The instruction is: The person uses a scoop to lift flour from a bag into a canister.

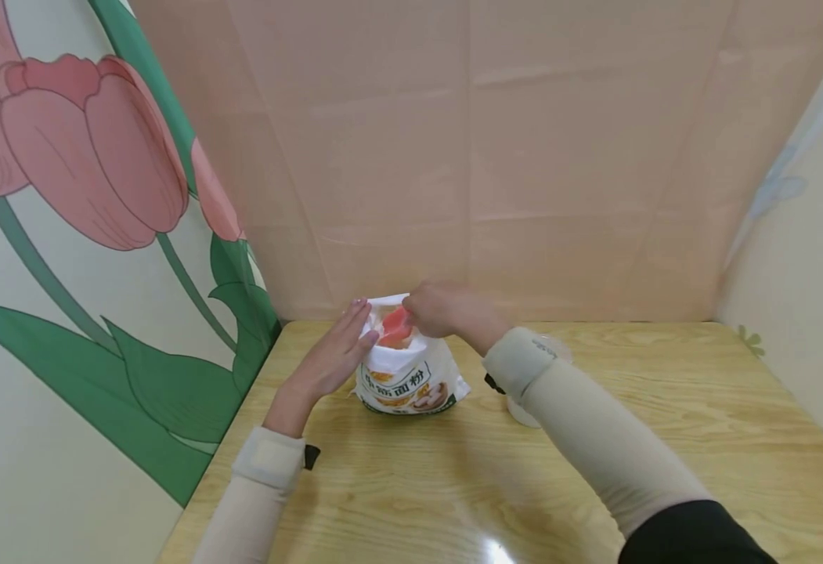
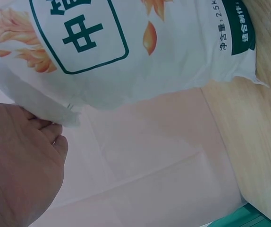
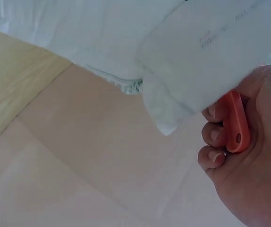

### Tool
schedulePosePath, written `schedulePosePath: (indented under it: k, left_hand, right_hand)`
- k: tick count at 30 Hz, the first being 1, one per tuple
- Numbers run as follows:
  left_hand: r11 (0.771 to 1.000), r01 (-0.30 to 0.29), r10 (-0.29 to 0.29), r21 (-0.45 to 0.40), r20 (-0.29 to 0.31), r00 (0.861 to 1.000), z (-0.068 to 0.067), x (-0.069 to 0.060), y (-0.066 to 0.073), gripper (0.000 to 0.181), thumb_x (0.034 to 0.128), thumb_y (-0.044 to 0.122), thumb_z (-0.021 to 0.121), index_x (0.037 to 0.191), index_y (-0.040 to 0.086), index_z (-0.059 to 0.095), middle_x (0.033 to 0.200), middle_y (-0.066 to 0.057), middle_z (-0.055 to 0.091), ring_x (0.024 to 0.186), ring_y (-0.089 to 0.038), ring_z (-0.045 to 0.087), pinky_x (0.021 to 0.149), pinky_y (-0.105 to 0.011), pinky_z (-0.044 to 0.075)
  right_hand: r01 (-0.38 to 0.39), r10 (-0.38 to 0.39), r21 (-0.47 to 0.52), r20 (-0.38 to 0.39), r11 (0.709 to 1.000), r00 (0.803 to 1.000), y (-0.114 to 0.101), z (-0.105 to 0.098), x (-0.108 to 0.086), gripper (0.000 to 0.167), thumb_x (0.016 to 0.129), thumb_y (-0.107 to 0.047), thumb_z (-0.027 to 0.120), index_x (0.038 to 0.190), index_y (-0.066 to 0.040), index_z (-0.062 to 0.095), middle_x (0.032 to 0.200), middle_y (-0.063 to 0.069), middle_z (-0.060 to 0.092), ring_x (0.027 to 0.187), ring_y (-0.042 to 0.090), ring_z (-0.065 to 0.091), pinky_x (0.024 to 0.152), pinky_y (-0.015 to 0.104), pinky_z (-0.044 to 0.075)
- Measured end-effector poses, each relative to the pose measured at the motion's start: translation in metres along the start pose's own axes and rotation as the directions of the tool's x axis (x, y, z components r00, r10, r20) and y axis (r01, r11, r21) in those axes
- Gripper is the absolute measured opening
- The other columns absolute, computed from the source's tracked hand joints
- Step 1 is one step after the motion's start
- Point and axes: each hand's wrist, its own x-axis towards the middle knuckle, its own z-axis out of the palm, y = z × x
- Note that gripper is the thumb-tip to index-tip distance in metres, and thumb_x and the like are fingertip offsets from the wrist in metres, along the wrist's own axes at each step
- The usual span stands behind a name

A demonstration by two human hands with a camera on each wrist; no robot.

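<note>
A white flour bag (image 1: 393, 360) with green lettering stands on the table, its top spread wide. Against its left rim rests my left hand (image 1: 333, 352), fingers nearly straight and thumb at the front. The left wrist view has that hand (image 2: 22, 161) beside the bag (image 2: 173, 61). My right hand (image 1: 453, 313) is over the bag's right rim and grips a red scoop (image 1: 395, 327), which is in the bag's mouth. In the right wrist view, the right hand (image 3: 253, 146) has its fingers curled round the red handle (image 3: 237, 125), close to the bag (image 3: 197, 61); the scoop's bowl is hidden there.
A clear container (image 1: 524, 415) stands right of the bag, partly hidden under my right forearm. The wooden table (image 1: 397, 486) reaches back to a pinkish-beige covering (image 1: 524, 196). A wall with painted tulips (image 1: 94, 157) is at the left, another pale wall (image 1: 799, 274) at the right.
</note>
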Motion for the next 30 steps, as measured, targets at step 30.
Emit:
schedulePosePath:
  k: [30]
  left_hand:
    - [1.000, -0.016, 0.016, -0.001, -0.012, 1.000, 0.002, 0.001, 0.001, 0.074, 0.1055, 0.063, 0.020, 0.164, 0.018, 0.013, 0.171, 0.006, 0.004, 0.156, -0.011, -0.004, 0.127, -0.046, 0.010]
  right_hand:
    - [0.050, -0.039, 0.175, -0.063, 0.983, 0.997, -0.003, 0.012, 0.011, 0.019, 0.105, -0.021, 0.053, 0.095, -0.013, 0.067, 0.095, 0.004, 0.067, 0.090, 0.022, 0.063, 0.084, 0.039, 0.054]
